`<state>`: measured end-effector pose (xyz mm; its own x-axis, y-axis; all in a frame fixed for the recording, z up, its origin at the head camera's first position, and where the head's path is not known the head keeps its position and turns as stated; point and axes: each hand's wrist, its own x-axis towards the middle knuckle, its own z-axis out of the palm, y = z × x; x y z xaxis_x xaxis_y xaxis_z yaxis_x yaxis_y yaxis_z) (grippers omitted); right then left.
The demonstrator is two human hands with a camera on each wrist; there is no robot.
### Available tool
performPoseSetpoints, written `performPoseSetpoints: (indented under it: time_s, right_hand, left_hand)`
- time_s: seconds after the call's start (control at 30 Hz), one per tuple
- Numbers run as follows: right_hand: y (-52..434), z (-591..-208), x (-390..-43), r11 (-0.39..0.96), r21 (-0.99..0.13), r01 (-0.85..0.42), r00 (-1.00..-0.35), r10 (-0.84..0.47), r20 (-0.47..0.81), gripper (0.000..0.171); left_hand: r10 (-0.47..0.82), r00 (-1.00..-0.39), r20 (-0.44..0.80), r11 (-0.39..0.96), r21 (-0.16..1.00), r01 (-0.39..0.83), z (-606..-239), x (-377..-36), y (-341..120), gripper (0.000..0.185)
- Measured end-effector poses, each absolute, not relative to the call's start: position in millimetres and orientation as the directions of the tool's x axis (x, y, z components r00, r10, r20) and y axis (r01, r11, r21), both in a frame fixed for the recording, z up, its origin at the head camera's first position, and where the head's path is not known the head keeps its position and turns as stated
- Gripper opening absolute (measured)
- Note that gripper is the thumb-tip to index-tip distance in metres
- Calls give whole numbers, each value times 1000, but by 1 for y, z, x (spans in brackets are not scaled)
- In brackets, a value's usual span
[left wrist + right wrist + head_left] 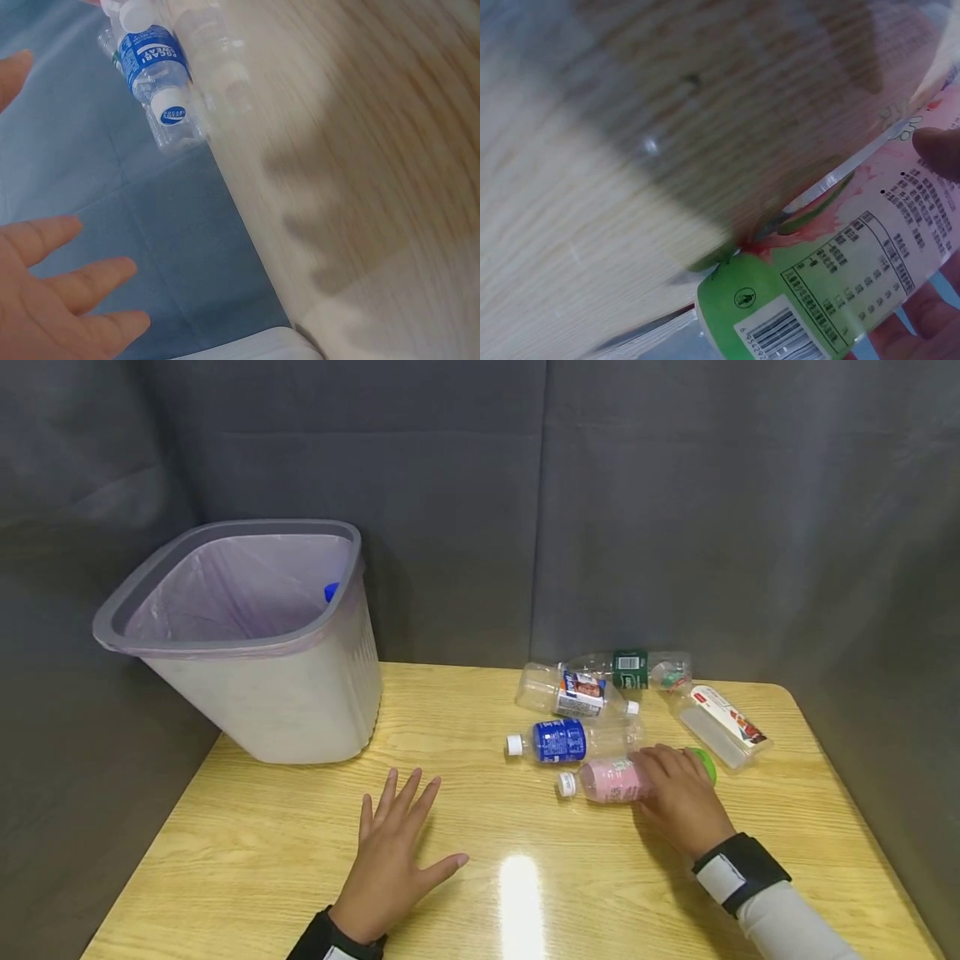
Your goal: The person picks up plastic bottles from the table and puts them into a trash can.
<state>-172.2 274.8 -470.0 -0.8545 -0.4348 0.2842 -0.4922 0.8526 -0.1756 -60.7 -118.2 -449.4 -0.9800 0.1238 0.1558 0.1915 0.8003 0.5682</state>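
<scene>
My right hand (684, 797) grips a pink-labelled plastic bottle (611, 780) that lies on its side, white cap pointing left. In the right wrist view the thumb is on one side of the bottle's pink label (885, 217) and fingers (922, 315) on the other; its green bottom end carries a barcode. Fingers spread, my left hand (392, 857) is held over the table, holding nothing. Just behind the pink bottle lies a blue-labelled bottle (559, 741) with a white cap, which the left wrist view also catches.
A grey-rimmed bin (315, 693) with a purple liner stands at the left; a blue item (331, 592) shows inside. Behind lie a clear bottle (540, 688) with a picture label, a green-labelled bottle (630, 668) and a bottle with a white-and-red label (723, 718). Dark curtains surround the table.
</scene>
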Motion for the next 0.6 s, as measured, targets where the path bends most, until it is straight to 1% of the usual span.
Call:
performPoseSetpoints:
  time_s: [0.6]
  right_hand:
    - [273,-466,-169,867,-188,-462,-875,-410,257,69]
  left_hand:
    - [123,-973,195,808,550,212,-452,-61,-113,97]
